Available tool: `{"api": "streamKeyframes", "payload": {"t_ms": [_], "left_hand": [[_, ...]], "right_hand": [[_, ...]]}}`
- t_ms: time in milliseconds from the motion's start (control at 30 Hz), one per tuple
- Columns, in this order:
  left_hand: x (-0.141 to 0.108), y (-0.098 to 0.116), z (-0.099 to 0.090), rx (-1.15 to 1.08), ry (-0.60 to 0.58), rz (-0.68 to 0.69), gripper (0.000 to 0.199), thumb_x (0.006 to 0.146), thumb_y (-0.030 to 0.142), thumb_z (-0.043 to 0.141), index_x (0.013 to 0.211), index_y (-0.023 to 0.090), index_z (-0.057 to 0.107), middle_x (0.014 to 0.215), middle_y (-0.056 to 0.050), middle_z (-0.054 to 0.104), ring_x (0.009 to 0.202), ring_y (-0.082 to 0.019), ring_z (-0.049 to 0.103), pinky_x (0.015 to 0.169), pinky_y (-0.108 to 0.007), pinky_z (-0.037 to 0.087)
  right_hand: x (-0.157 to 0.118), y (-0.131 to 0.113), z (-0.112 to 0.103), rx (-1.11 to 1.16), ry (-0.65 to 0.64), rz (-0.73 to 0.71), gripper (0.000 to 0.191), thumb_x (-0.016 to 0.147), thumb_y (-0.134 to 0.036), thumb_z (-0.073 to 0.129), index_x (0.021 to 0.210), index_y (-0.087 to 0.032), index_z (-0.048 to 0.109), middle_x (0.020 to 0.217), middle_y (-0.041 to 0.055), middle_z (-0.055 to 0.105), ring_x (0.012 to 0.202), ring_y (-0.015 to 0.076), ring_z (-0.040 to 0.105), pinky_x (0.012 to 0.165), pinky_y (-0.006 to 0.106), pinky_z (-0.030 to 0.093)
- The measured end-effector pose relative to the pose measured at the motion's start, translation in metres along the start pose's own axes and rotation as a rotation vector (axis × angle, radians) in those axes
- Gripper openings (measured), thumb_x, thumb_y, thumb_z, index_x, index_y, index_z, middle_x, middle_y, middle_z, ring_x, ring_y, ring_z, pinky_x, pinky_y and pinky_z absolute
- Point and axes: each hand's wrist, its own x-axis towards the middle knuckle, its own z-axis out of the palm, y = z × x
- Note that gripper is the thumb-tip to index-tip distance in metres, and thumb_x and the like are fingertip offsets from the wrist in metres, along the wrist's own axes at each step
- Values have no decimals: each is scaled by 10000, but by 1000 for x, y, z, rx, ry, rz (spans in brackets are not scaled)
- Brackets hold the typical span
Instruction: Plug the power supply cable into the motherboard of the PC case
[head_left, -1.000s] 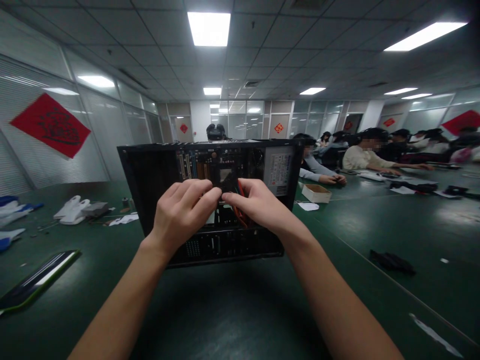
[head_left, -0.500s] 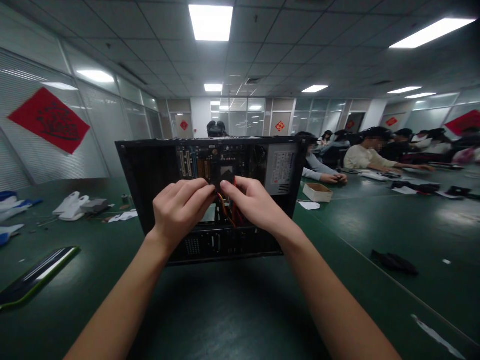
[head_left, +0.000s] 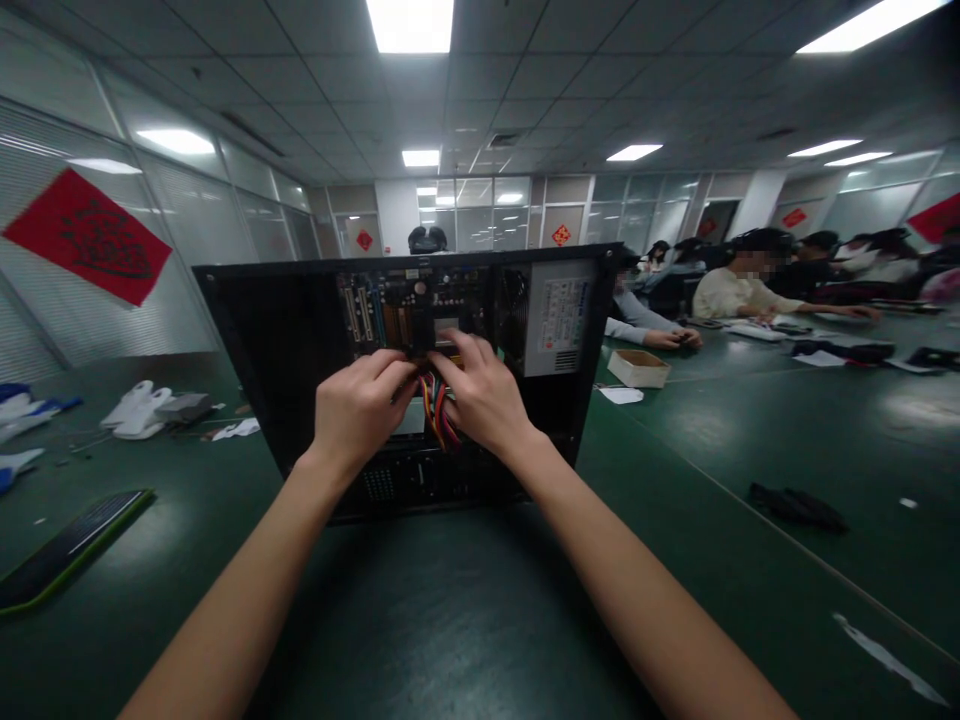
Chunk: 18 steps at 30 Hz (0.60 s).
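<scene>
An open black computer case stands upright on the green table in front of me. Several red, yellow and black wires form a cable bundle between my hands. My left hand is closed, its fingertips pinched together at the top left of the bundle; what they grip is hidden. On the other side, my right hand is closed round the bundle, its fingers bent toward the motherboard behind. A silver power supply with a label sits in the case's upper right corner.
Left on the table lie a dark green-edged slab and white plastic bags. A small open box stands right of the case, with a black cloth farther right. Other people sit along the right side.
The case's near face has tilted and looks larger. My right hand has moved down around the wires with its fingers reaching inward. The dark piece seen between my hands is now hidden.
</scene>
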Motion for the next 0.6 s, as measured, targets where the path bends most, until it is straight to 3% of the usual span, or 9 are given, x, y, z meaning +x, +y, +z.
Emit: {"api": "streamKeyframes", "payload": {"t_ms": [133,233,400,600], "left_hand": [[-6,2,15,9,-208,-116,237,945,308,516,1005,187,711,1000,-94,742,818,-242,702,601,-307,484],[-7,0,28,-42,-318,-179,275,954,332,495,1059,216,722,1082,-86,739,881,-277,707,641,-340,505],[3,-3,55,-98,-490,-184,294,943,317,500,1130,239,714,1141,-80,732,1004,-281,689,737,-342,517],[17,-7,79,-27,-675,-121,293,934,308,489,1076,240,736,1062,-80,748,950,-262,698,743,-324,500]], "right_hand": [[-5,13,17,-57,-215,159,303,965,-230,420,1181,-152,618,1174,157,595,1081,275,552,852,364,509],[-7,26,25,-41,-319,309,270,935,-194,437,1124,-160,626,1141,132,620,998,250,612,800,332,506],[-8,37,32,31,-351,405,216,884,-203,494,1028,-160,650,1155,116,640,1031,241,631,824,314,491],[-6,36,38,7,-375,409,210,852,-263,549,978,-161,681,1102,111,676,996,255,654,788,326,505]]}}
